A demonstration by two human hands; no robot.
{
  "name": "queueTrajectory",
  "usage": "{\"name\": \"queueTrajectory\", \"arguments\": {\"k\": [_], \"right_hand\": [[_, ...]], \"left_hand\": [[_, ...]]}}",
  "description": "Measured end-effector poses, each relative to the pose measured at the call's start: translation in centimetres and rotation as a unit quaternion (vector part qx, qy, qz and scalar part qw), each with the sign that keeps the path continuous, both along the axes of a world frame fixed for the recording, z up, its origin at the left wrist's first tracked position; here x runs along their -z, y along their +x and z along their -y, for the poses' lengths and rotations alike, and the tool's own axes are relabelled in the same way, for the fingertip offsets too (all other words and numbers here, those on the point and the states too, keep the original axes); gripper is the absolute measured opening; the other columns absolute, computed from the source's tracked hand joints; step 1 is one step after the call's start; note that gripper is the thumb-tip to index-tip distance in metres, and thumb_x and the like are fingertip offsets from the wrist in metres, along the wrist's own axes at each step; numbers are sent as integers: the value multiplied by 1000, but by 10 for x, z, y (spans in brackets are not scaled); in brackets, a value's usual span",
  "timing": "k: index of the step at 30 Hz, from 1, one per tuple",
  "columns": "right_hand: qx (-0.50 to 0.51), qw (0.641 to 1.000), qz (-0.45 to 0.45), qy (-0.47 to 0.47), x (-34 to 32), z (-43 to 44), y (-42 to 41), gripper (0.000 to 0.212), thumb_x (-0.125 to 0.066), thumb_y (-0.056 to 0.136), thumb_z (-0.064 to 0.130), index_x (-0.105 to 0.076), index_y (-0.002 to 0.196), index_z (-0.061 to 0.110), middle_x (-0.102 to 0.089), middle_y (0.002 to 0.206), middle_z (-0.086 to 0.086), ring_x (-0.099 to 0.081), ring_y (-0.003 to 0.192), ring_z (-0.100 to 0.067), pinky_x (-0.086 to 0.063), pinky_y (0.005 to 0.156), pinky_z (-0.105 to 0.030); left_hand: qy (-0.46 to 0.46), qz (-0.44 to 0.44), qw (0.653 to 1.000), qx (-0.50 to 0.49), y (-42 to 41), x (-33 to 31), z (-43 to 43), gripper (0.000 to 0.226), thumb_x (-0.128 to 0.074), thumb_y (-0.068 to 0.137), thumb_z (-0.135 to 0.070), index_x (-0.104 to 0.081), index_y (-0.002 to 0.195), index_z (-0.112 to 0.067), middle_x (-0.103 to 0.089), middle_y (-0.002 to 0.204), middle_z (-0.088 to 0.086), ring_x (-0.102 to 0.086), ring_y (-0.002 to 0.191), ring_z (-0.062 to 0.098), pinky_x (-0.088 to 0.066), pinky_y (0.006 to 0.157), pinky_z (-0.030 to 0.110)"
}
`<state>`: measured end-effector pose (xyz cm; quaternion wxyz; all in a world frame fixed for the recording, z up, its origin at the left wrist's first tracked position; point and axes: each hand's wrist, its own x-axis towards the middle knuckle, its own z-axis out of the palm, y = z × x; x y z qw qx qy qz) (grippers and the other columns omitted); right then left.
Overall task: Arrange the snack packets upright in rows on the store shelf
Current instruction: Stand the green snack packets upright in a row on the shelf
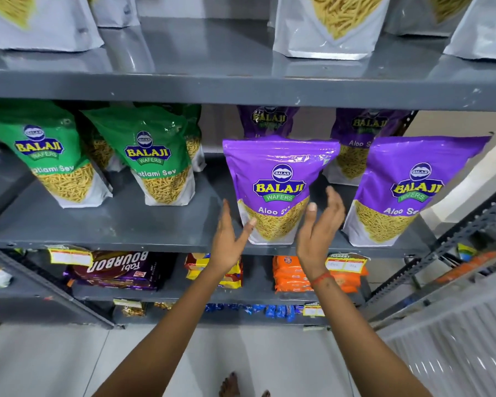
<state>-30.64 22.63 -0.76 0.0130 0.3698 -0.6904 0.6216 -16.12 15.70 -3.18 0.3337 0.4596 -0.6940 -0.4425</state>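
Observation:
A purple Aloo Sev packet stands upright at the front of the grey middle shelf. My left hand is open just left of its lower corner, thumb near the packet. My right hand is open just right of it, thumb touching its lower right edge. Neither hand grips it. A second purple packet stands to the right, and two more purple packets stand behind. Two green Ratlami Sev packets stand at the left.
White pouches stand on the top shelf. Below are a Bourbon biscuit pack, yellow packs and orange packs. A slotted metal upright rises at right. My bare feet are on the tiled floor.

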Motion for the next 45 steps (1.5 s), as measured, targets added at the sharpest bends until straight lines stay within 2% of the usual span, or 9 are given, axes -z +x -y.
{"name": "queueTrajectory", "arguments": {"k": [5,12,16,21,25,30,36,41,45], "right_hand": [[-8,986,-93,-141,-46,11,53,43,-35,97,30,-46,128,0,-49,124,-19,-39,120,-16,-27,107,-20],[-174,974,-103,-103,-36,77,137,32,-40,96,24,-48,124,9,-48,117,-1,-52,108,-28,-46,96,-45],[-224,970,-80,41,4,130,173,48,-48,93,24,-38,136,4,-49,131,-15,-47,122,-30,-37,109,-37],[-242,936,154,206,29,187,179,61,-37,99,33,-8,149,14,-11,160,-3,-10,148,-19,-6,118,-29],[-270,899,239,250,33,203,170,56,-19,98,49,-9,149,28,-10,159,8,-8,147,-12,-5,121,-36],[-276,892,232,273,38,188,171,87,-25,73,84,-21,145,36,-23,156,13,-22,143,-10,-15,121,-44],[-308,906,201,211,45,136,186,26,-39,98,31,-41,123,39,-52,124,23,-48,108,22,-38,90,-3],[-317,905,202,197,46,117,192,29,-41,98,30,-38,121,47,-51,124,23,-47,108,24,-39,87,3],[-318,910,195,181,46,112,195,28,-42,97,33,-39,119,50,-52,128,14,-48,118,11,-39,101,-17]], "left_hand": [[-197,-49,977,-63,23,-45,-2,62,-37,91,-46,-15,145,-28,-22,149,-16,-22,135,-11,-20,105,2],[-153,-106,964,-193,91,-27,50,66,-33,91,-51,-16,146,-20,-29,152,-2,-30,141,14,-29,115,40],[-91,-90,969,-212,145,0,108,91,-45,79,-66,-12,147,-16,-20,157,5,-19,144,18,-20,117,35],[58,-57,991,-110,181,21,180,88,-71,79,-21,-15,146,-10,-16,158,6,-19,144,19,-18,112,24],[121,-9,993,1,195,30,221,66,-78,68,-34,-49,124,-14,-54,135,12,-51,125,26,-40,106,43],[141,-53,988,23,204,28,210,49,-71,78,-10,-49,122,-4,-59,122,7,-55,110,15,-46,81,9],[120,-35,992,11,220,42,158,33,-72,77,-13,-54,105,-10,-62,110,5,-56,100,13,-42,69,-2],[109,-26,994,17,227,35,132,32,-70,80,-21,-54,107,-15,-61,110,-1,-55,103,11,-40,75,6],[106,-15,994,15,229,30,122,36,-68,81,-22,-56,111,-9,-60,111,2,-54,107,15,-40,89,22]]}}
